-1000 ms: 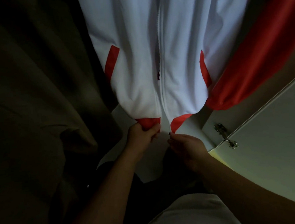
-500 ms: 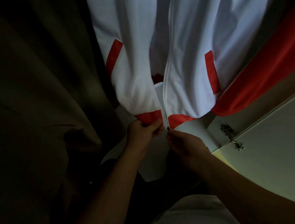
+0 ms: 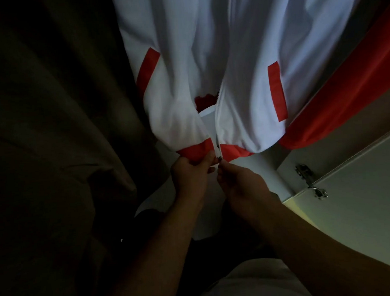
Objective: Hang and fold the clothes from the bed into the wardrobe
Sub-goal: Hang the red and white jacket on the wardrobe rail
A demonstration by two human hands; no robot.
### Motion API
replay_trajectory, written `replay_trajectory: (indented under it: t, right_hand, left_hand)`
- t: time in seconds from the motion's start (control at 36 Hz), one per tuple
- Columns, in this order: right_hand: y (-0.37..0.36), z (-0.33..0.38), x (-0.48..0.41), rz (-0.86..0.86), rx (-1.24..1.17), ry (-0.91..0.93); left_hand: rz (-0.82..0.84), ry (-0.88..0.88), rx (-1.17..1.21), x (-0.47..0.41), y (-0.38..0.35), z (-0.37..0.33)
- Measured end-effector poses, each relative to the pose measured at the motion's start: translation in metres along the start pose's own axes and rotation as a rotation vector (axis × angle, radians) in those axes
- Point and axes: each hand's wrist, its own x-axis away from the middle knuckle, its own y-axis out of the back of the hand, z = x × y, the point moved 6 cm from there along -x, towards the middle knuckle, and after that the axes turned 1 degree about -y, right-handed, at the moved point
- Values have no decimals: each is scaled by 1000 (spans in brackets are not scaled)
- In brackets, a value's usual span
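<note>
This is a home, at an open wardrobe. Just above the left hand [image 3: 191, 178] and the right hand [image 3: 241, 184], a white jacket [image 3: 240, 51] with red trim hangs down. Left of the left hand, dark clothes [image 3: 46, 112] hang in deep shadow. Right of the right hand stands a pale wardrobe door [image 3: 368, 204], and a metal hinge [image 3: 304, 170] joins it to the side wall.

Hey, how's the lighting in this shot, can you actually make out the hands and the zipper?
Head view: dim overall; the white jacket catches most light, the dark fabric beside it sinks into near-black shadow; the left hand and right hand are underexposed but readable; the zipper at the hem looks slightly soft.
</note>
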Motion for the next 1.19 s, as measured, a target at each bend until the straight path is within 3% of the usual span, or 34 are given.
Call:
replay_trajectory:
  t: [0.28,0.78,1.19]
  right_hand:
    - [1,2,-1,-54,-16,17]
    - [1,-2,-3,-97,39,1]
    - [6,11,-4,-164,132,27]
  left_hand:
    - [-4,17,-34,3,-2,0]
    - [-72,-159,-298,2,5,-9]
    - [132,-146,-406,-12,6,-7]
